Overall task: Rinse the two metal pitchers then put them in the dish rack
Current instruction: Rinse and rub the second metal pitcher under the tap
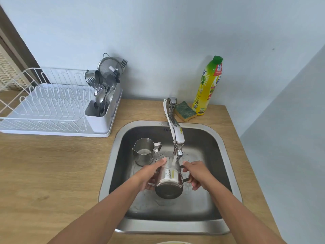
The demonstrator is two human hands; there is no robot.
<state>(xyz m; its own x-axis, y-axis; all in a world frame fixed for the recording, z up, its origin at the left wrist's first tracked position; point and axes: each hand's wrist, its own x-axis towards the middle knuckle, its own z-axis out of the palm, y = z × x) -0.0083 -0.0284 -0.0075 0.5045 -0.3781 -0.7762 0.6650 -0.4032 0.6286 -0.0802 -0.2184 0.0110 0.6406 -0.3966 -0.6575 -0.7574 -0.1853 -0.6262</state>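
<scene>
While water runs from the tap [175, 127], the left hand [151, 173] wraps its fingers [161, 162] round the tilted pitcher [168, 180] and the right hand [197, 173] grips its handle, over the sink [226, 155]; the second pitcher [143, 152] stands upright inside, just left

Both bare forearms are extended forward, converging. The left grip [149, 175] and right grip [196, 173] are held facing, fingers curled in grasp.

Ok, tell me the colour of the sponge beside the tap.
The sponge is green on top, yellow below; head view.
</scene>
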